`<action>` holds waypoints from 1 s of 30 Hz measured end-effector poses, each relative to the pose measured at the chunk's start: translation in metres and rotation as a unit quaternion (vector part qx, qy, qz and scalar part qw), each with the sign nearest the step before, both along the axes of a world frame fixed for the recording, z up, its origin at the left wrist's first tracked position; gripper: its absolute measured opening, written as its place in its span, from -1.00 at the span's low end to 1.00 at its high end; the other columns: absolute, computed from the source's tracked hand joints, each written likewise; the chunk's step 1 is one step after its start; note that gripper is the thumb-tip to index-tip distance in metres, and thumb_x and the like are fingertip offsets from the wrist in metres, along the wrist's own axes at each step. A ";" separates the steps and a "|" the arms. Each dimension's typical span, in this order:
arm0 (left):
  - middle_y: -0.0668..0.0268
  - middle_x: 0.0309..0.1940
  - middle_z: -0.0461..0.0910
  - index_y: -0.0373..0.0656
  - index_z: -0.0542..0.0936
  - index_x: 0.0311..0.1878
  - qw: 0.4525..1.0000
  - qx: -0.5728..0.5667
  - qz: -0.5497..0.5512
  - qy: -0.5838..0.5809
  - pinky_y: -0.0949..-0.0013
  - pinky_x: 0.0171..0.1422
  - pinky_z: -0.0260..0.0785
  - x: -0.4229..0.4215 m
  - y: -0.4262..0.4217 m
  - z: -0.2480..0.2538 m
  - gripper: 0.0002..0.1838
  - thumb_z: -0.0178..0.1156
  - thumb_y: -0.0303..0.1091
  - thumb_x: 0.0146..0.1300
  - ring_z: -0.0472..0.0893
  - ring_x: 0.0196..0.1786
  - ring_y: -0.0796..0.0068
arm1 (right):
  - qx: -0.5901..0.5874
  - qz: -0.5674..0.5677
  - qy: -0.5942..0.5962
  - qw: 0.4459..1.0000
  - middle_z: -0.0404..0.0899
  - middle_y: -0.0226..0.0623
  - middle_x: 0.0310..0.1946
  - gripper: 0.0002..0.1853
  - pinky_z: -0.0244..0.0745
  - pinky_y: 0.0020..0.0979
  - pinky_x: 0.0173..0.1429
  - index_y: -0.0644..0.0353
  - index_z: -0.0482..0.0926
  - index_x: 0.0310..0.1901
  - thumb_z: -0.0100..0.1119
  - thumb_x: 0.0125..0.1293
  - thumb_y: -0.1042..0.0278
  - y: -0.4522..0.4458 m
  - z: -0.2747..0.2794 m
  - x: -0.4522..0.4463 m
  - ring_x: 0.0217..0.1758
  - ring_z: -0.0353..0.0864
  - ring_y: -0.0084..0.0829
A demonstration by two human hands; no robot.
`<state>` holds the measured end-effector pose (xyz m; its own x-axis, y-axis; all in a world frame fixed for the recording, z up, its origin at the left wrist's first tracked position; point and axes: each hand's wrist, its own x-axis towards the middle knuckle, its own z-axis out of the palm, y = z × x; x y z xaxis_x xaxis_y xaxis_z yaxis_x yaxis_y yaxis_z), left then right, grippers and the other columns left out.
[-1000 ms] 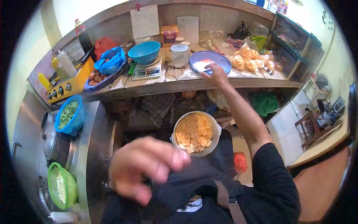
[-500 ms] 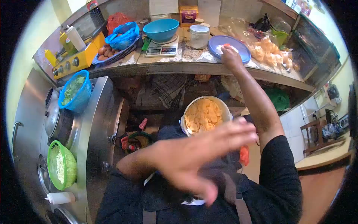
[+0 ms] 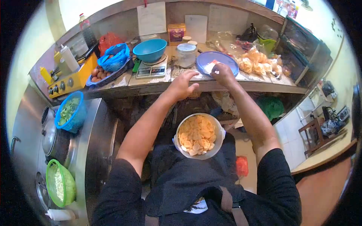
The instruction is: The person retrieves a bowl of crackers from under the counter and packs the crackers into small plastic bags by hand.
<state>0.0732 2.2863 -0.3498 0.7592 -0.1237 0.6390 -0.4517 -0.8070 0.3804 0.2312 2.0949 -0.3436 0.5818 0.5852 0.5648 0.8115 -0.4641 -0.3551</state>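
Note:
My right hand (image 3: 224, 75) is over the purple plate (image 3: 230, 62) on the wooden counter, its fingers closed on the edge of a small white packet (image 3: 210, 66) with a reddish part. My left hand (image 3: 184, 85) hovers at the counter's front edge, left of the plate, fingers apart and holding nothing. Below both hands, at my lap, stands a round pot (image 3: 217, 149) full of orange chips (image 3: 197, 133). A lidded jar (image 3: 186, 55) stands just left of the plate.
Left of the jar are a scale (image 3: 151, 71) under a blue bowl (image 3: 150, 51) and a basket of eggs (image 3: 98, 74). Bagged chips (image 3: 256, 62) lie right of the plate. Green (image 3: 68, 184) and blue (image 3: 75, 116) baskets stand on the steel surface at left.
My left hand has moved from close in front of the camera forward to the counter's edge. My right hand remains at the plate. The view has shifted.

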 end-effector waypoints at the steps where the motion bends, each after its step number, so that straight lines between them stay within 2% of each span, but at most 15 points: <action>1: 0.10 0.07 0.53 -0.15 0.50 0.14 1.000 0.008 -0.003 -0.018 0.20 0.29 0.32 0.014 -0.004 0.000 -0.51 0.31 -0.32 0.11 0.49 0.17 0.10 | 0.013 0.011 0.020 1.000 0.63 -0.13 -0.25 -0.83 0.50 -0.26 -0.03 0.20 0.62 -0.30 0.34 0.05 0.40 -0.004 0.001 -0.004 -0.13 0.63 -0.20; 3: 0.11 0.08 0.53 -0.12 0.48 0.18 0.998 0.026 -0.006 -0.059 0.19 0.29 0.33 0.040 -0.017 0.006 -0.48 0.31 -0.32 0.10 0.49 0.17 0.08 | 0.048 0.049 0.058 0.996 0.65 -0.16 -0.23 -0.82 0.52 -0.34 -0.03 0.21 0.63 -0.26 0.35 0.08 0.44 -0.007 0.003 -0.005 -0.15 0.65 -0.34; 6: 0.14 0.05 0.55 -0.09 0.51 0.15 1.000 0.019 0.018 -0.012 0.19 0.23 0.37 0.070 -0.035 0.005 -0.51 0.30 -0.32 0.09 0.52 0.12 0.10 | 0.097 0.045 0.132 0.985 0.66 -0.18 -0.22 -0.83 0.52 -0.36 -0.03 0.21 0.63 -0.23 0.32 0.12 0.46 -0.007 -0.003 -0.006 -0.16 0.65 -0.36; 7: 0.24 -0.03 0.60 -0.01 0.60 0.03 0.999 0.025 0.046 0.006 0.20 0.12 0.43 0.080 -0.038 0.002 -0.65 0.24 -0.24 0.13 0.58 0.03 0.18 | 0.084 0.019 0.118 0.989 0.65 -0.19 -0.23 -0.84 0.52 -0.38 -0.02 0.22 0.63 -0.21 0.28 0.15 0.49 -0.011 0.003 -0.014 -0.14 0.65 -0.37; 10: 0.26 -0.17 0.63 -0.03 0.68 -0.16 0.994 0.021 0.106 0.019 0.18 0.04 0.47 0.096 -0.044 -0.009 -0.79 0.22 -0.28 0.13 0.62 -0.09 0.19 | 0.082 0.037 0.079 0.993 0.65 -0.18 -0.20 -0.85 0.51 -0.36 0.00 0.25 0.61 -0.23 0.28 0.14 0.50 -0.019 -0.002 -0.019 -0.12 0.64 -0.33; 11: 0.29 -0.22 0.64 -0.03 0.71 -0.26 0.994 0.015 0.108 -0.018 0.19 0.00 0.48 0.099 -0.045 -0.013 -0.84 0.18 -0.32 0.14 0.63 -0.13 0.21 | 0.113 0.071 0.049 0.990 0.61 -0.15 -0.26 -0.87 0.51 -0.29 -0.10 0.25 0.57 -0.30 0.29 0.13 0.47 -0.022 -0.002 -0.027 -0.16 0.62 -0.21; 14: 0.30 -0.19 0.64 -0.03 0.71 -0.22 0.993 0.018 0.114 -0.036 0.21 0.02 0.48 0.106 -0.039 -0.019 -0.81 0.15 -0.35 0.14 0.63 -0.11 0.22 | 0.135 0.088 -0.006 0.987 0.60 -0.15 -0.24 -0.89 0.48 -0.27 -0.04 0.23 0.57 -0.28 0.25 0.15 0.47 -0.029 0.001 -0.040 -0.13 0.59 -0.15; 20: 0.31 -0.16 0.64 -0.02 0.70 -0.20 0.990 0.024 0.133 -0.027 0.23 0.02 0.48 0.112 -0.029 -0.018 -0.80 0.14 -0.37 0.15 0.63 -0.07 0.24 | 0.136 0.125 0.001 0.983 0.60 -0.15 -0.23 -0.91 0.45 -0.24 0.00 0.23 0.53 -0.32 0.22 0.13 0.50 -0.051 0.015 -0.099 -0.10 0.56 -0.07; 23: 0.31 -0.15 0.64 -0.04 0.70 -0.20 0.989 0.039 0.139 -0.029 0.21 0.03 0.48 0.121 -0.025 -0.021 -0.80 0.14 -0.34 0.17 0.62 -0.06 0.23 | 0.189 0.112 0.086 0.972 0.61 -0.18 -0.23 -0.91 0.49 -0.33 -0.06 0.21 0.51 -0.27 0.20 0.22 0.49 -0.075 0.019 -0.139 -0.20 0.61 -0.21; 24: 0.30 -0.15 0.64 -0.05 0.69 -0.20 0.990 0.031 0.140 -0.015 0.21 0.04 0.48 0.120 -0.025 -0.023 -0.81 0.14 -0.33 0.18 0.62 -0.06 0.22 | 0.213 0.101 0.125 0.964 0.62 -0.20 -0.23 -0.92 0.50 -0.35 -0.07 0.21 0.50 -0.25 0.20 0.24 0.49 -0.085 0.017 -0.152 -0.23 0.62 -0.26; 26: 0.30 -0.15 0.64 -0.07 0.69 -0.20 0.989 0.014 0.145 0.009 0.20 0.05 0.48 0.120 -0.022 -0.022 -0.81 0.13 -0.31 0.20 0.62 -0.06 0.21 | 0.273 -0.003 0.149 0.950 0.63 -0.23 -0.25 -0.94 0.52 -0.44 -0.11 0.21 0.47 -0.22 0.15 0.32 0.50 -0.111 0.012 -0.167 -0.24 0.63 -0.46; 29: 0.20 -0.07 0.62 -0.12 0.67 -0.12 0.993 -0.001 0.114 -0.023 0.17 0.09 0.46 0.114 -0.017 -0.025 -0.76 0.17 -0.27 0.19 0.61 -0.03 0.15 | 0.481 0.063 0.248 0.838 0.61 -0.28 -0.29 -0.95 0.53 -0.48 -0.11 0.20 0.45 -0.21 0.12 0.36 0.52 -0.139 0.007 -0.172 -0.20 0.62 -0.52; 30: 0.18 -0.06 0.62 -0.13 0.66 -0.09 0.993 -0.010 0.107 -0.042 0.17 0.10 0.46 0.105 -0.021 -0.020 -0.74 0.19 -0.27 0.19 0.61 -0.02 0.14 | 0.495 0.054 0.262 0.826 0.61 -0.29 -0.30 -0.94 0.53 -0.49 -0.10 0.20 0.44 -0.20 0.11 0.36 0.53 -0.146 0.006 -0.178 -0.20 0.62 -0.51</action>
<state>0.1783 2.2654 -0.3693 0.7104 0.0471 0.7022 -0.3020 -0.8809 0.3645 0.0532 1.9494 -0.3379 0.8733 0.0513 0.4844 0.4429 0.3304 -0.8335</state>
